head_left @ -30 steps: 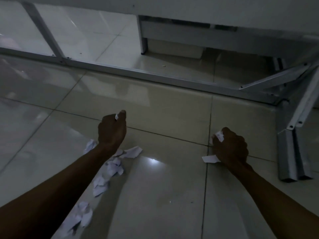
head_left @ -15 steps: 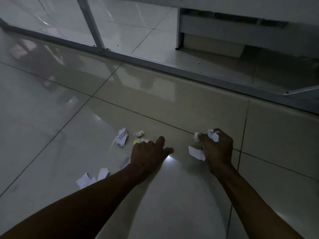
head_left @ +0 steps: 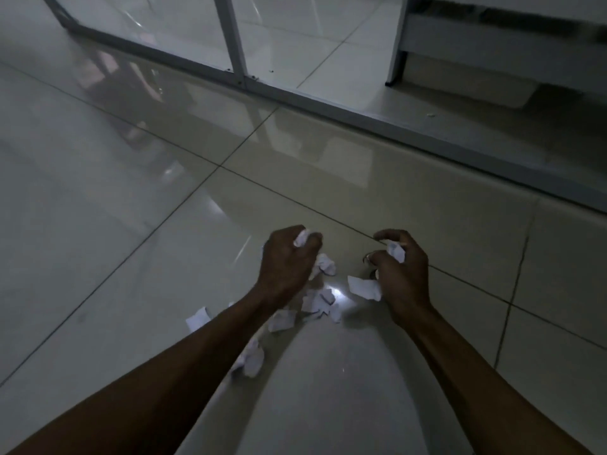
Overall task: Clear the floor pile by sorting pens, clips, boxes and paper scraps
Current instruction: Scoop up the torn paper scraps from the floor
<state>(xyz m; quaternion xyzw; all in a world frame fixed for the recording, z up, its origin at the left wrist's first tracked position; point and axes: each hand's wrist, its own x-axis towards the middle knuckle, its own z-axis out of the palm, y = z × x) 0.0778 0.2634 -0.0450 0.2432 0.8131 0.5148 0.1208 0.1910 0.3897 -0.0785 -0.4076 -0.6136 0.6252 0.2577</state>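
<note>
White paper scraps [head_left: 320, 300] lie scattered on the glossy tiled floor between and below my two hands. My left hand [head_left: 285, 264] is curled around a crumpled white scrap [head_left: 300, 238] that shows between thumb and fingers. My right hand [head_left: 402, 270] is closed on another white scrap [head_left: 395, 251], and a flat piece [head_left: 363, 288] hangs at its palm side. More scraps lie by my left forearm, one [head_left: 198, 318] to its left and a crumpled cluster [head_left: 251, 357] under it. No pens, clips or boxes show.
A grey metal frame rail [head_left: 361, 116] runs diagonally across the floor beyond my hands, with an upright post [head_left: 235, 44]. A white piece of furniture [head_left: 492, 37] on a leg stands at the top right. The room is dim.
My left hand has lifted off the floor and closed on a scrap. The view has shifted, and both hands now sit closer together over the scraps.
</note>
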